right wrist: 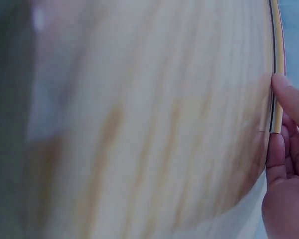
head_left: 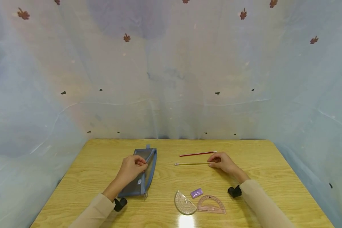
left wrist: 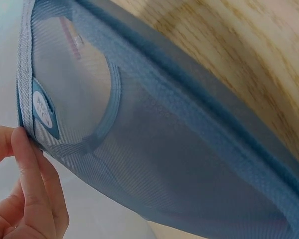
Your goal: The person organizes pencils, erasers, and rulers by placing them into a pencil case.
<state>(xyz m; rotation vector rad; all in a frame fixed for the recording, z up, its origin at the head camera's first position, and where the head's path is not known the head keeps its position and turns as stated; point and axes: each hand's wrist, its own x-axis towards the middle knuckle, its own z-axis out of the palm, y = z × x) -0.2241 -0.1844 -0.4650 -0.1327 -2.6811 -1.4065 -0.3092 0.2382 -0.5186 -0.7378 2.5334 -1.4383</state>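
A blue mesh zip pencil case (head_left: 129,187) lies on the left of the table, its zipped side gaping a little. My left hand (head_left: 133,167) pinches its edge between thumb and fingertips; the left wrist view shows this grip beside a small label (left wrist: 42,109). At the right, my right hand (head_left: 223,162) pinches the right end of a yellow pencil (head_left: 191,163) with dark stripes, whose other end points left toward the case. Just behind it lies a red pencil (head_left: 196,154), roughly parallel.
Nearer the front of the wooden table (head_left: 259,164) are a clear semicircular protractor (head_left: 184,204), a pinkish protractor (head_left: 212,209) and a purple eraser (head_left: 196,193). A patterned cloth (head_left: 171,79) hangs behind the table.
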